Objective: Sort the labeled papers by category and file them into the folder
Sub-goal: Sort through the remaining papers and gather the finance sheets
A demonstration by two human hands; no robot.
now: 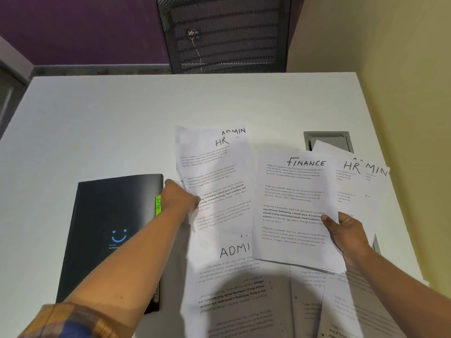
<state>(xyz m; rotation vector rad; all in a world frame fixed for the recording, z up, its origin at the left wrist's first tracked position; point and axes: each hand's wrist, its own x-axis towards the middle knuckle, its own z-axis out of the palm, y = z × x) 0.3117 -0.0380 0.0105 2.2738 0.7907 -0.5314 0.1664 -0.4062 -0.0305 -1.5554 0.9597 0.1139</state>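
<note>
A black folder (107, 230) with a blue smiley and green tabs lies closed at the left of the white table (109, 118). My left hand (179, 197) grips the left edge of a crumpled sheet marked HR (217, 172), which lies over a sheet marked ADMIN (234, 131). My right hand (344, 231) pinches a fanned bundle by its right edge, thumb on top: a FINANCE sheet (292, 206) in front, an HR sheet (349, 172) and an ADMIN sheet (377, 176) behind. Another ADMIN sheet (229, 276) lies upside down at the near edge.
More printed sheets (324, 303) lie spread at the near right. A grey cable hatch (327, 140) is set into the table behind the bundle. A black mesh chair back (224, 32) stands beyond the far edge. A yellow wall (402, 93) borders the right side.
</note>
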